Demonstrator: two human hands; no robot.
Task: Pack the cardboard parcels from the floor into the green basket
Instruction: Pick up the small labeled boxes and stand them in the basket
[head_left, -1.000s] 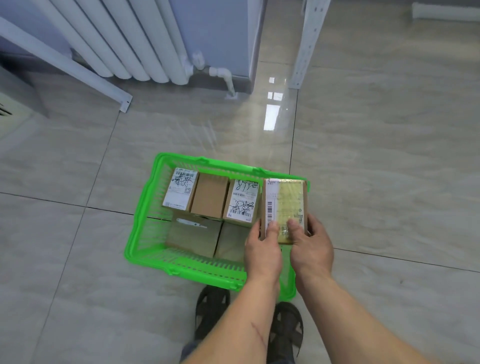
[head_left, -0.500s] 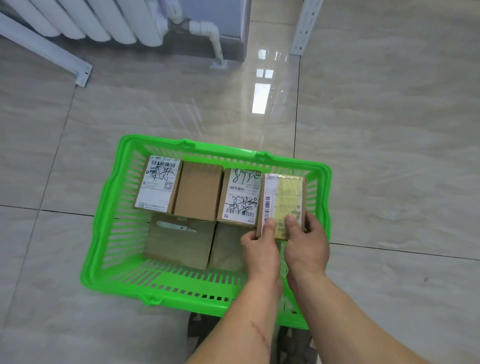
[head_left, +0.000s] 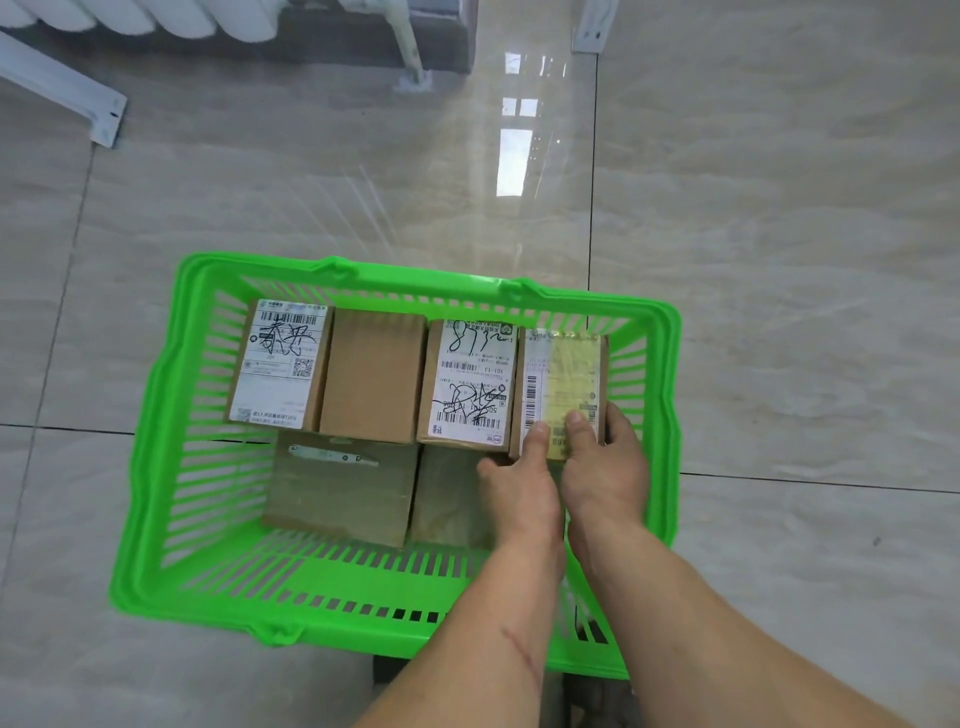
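The green basket (head_left: 171, 415) stands on the tiled floor and holds several cardboard parcels. Along its far side lie a parcel with a white label (head_left: 280, 364), a plain brown parcel (head_left: 371, 376) and another labelled parcel (head_left: 467, 384). Two more parcels (head_left: 337, 493) lie lower, nearer me. At the far right of the row is a parcel with yellow tape (head_left: 563, 379), inside the basket. My left hand (head_left: 519, 483) and my right hand (head_left: 605, 462) both grip its near end, thumbs on top.
A white radiator (head_left: 156, 15) and its pipe (head_left: 410, 47) run along the wall at the top. A white metal frame foot (head_left: 98, 114) rests on the floor at upper left, another (head_left: 592, 26) at the top. My shoes show below the basket.
Both hands have lowered the yellow-taped parcel into the basket's far right corner, beside the labelled parcel. The camera has moved closer and tilted down.
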